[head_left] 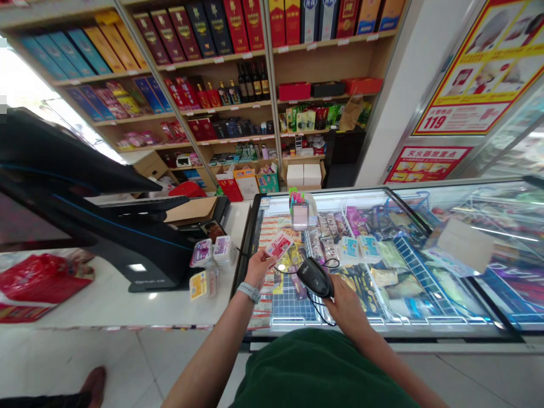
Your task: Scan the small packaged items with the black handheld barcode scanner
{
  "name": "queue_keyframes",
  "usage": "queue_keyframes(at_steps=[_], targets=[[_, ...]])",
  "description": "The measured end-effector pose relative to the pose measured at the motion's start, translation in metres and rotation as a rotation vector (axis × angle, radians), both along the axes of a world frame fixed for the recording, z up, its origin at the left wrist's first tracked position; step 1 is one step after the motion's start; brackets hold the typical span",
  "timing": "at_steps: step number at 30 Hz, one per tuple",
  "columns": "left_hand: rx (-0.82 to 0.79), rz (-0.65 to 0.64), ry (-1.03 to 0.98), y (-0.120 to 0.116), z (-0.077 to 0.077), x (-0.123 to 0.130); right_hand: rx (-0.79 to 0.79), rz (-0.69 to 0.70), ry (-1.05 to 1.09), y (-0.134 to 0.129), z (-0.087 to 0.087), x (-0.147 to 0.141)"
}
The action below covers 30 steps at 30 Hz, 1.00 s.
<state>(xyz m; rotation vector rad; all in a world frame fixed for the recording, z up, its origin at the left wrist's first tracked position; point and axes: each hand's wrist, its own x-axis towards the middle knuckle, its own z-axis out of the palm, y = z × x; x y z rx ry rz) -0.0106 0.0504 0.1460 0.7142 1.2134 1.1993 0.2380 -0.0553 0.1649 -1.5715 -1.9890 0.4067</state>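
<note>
My left hand (259, 268), with a watch on its wrist, pinches the edge of a small red and white pack (280, 245) above the glass-topped freezer. My right hand (345, 299) is wrapped round a black barcode scanner (315, 277), whose head points up and left toward the pack. A black cable hangs about the scanner. Blue-labelled tubs (350, 247) rest on the freezer glass to the right of the scanner. On the white counter at the left stand purple-labelled tubs (222, 247) and a yellow-labelled tub (198, 285).
A black monitor stand (148, 255) rises from the counter, near a red bag (42, 277). An open carton (461, 246) sits on the freezer at the right. Stocked shelves (232, 107) stand beyond. A person's shoe (94, 386) shows at the lower left.
</note>
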Motion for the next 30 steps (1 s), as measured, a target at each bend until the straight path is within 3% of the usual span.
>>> queue_keyframes(at_steps=[10, 17, 24, 30], targets=[[-0.032, -0.043, 0.020, 0.002, 0.000, 0.003, -0.011, -0.004, -0.006, -0.001, 0.005, -0.001], [-0.133, -0.028, 0.096, 0.008, -0.012, 0.010, -0.014, -0.008, 0.021, -0.001, 0.010, -0.001], [-0.148, -0.053, 0.002, 0.006, -0.022, 0.042, -0.025, -0.062, 0.043, -0.002, 0.005, 0.002], [-0.138, -0.130, -0.117, 0.010, -0.022, 0.084, -0.047, -0.140, 0.080, -0.008, 0.005, 0.008]])
